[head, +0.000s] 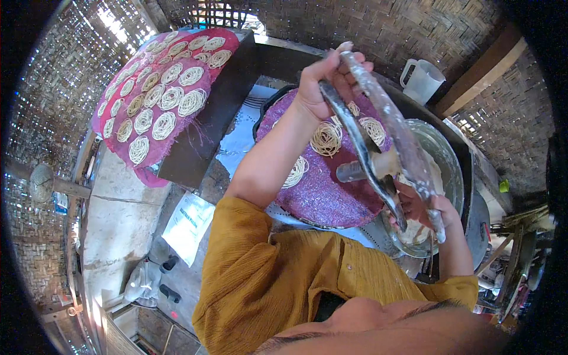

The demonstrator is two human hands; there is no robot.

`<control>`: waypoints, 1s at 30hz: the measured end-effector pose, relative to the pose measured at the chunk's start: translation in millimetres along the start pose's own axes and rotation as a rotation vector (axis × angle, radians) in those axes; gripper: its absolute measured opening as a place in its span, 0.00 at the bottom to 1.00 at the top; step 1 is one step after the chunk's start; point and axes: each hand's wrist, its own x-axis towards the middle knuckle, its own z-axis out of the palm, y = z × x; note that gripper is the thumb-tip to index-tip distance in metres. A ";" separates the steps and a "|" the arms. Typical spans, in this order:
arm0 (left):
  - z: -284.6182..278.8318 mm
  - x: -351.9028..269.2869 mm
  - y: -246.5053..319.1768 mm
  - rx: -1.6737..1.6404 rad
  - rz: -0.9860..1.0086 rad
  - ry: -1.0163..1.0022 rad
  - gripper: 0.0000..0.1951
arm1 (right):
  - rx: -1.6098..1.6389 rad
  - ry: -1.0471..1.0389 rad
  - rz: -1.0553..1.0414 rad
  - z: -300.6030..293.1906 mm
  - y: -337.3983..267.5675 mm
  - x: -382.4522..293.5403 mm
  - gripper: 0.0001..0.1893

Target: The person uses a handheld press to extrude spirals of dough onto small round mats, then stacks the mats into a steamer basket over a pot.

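Observation:
My left hand (333,84) grips the upper ends of a two-handled wooden press (386,120), whose dark lower arm (355,133) runs roughly alongside. My right hand (421,206) is closed round its other ends. A cylinder (350,172) joins the press and sticks out below it, over a round tray covered in purple cloth (328,199). Coiled noodle-like dough nests (326,138) lie on that cloth, some partly hidden by my arm and the press. Beside it at the right, a large metal basin (452,177) holds pale dough or batter (415,233), partly behind my right hand.
At the upper left, pink and purple cloths (204,80) carry many more coiled nests. A dark wooden board edge (208,142) stands beside them. A translucent plastic jug (424,82) is by the woven wall. A printed white sack (188,226) and slippers (170,293) lie on the floor.

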 end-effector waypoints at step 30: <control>48.7 -15.1 33.6 -0.062 0.116 -0.360 0.21 | -0.611 0.233 -0.127 38.0 -49.7 -20.9 0.39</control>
